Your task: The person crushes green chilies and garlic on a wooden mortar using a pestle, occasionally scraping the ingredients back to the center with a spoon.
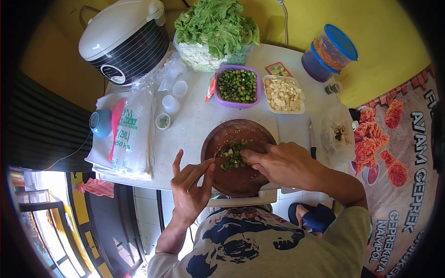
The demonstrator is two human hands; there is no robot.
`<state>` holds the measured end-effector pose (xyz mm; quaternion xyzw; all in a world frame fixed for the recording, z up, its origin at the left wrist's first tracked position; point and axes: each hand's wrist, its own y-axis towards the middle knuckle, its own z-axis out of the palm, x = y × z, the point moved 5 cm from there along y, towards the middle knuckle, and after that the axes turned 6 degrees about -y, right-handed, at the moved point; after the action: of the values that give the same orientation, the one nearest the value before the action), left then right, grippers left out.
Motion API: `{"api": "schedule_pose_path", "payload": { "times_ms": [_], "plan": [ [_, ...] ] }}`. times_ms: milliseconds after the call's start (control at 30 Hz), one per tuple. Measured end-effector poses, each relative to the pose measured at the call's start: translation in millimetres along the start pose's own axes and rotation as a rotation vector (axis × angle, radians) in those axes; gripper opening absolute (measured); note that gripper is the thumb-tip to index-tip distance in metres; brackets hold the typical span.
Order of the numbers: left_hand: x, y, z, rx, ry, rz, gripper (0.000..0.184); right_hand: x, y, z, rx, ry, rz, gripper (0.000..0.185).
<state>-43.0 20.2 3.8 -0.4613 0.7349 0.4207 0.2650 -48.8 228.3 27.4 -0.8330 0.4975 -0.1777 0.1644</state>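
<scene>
A round brown mortar (215, 178) stands at the table's front edge, with chopped green chili (232, 160) and pale bits in its middle. Over its right side, my right hand (282, 162) is closed around what looks like a pestle (251, 158), mostly hidden by the fingers. At the mortar's left rim is my left hand (192, 185), its thumb and forefinger pinched together and one finger raised. A thin edge shows by its fingers, too small to name. Behind the mortar are a purple tub (238, 105) of cut green chilies and a white tub (282, 111) of garlic cloves.
A knife (312, 139) lies right of the mortar, near a clear plastic bag (340, 143). Left are small plastic cups (170, 104), packaging (134, 153), a pink spoon (117, 129) and a blue bowl (100, 123). A rice cooker (125, 46) and lettuce (215, 28) stand behind.
</scene>
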Motion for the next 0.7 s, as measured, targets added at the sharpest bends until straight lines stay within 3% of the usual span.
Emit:
{"api": "schedule_pose_path", "payload": {
  "times_ms": [200,267,367,700],
  "plan": [
    [-2,-3,-1,0.000,0.005,-0.020,0.011,-12,1,6,-0.033,0.046,0.004,0.042],
    [-4,-5,2,-0.012,0.011,-0.018,0.011,-31,-4,15,-0.244,0.229,-0.044,0.045],
    [-4,-8,6,-0.021,-0.002,0.008,0.013,-35,-19,24,-0.356,0.322,0.044,0.049],
    [4,-6,-10,-0.054,-0.082,-0.016,0.012,12,-31,35,-0.373,0.180,-0.030,0.054]
  ]
}}
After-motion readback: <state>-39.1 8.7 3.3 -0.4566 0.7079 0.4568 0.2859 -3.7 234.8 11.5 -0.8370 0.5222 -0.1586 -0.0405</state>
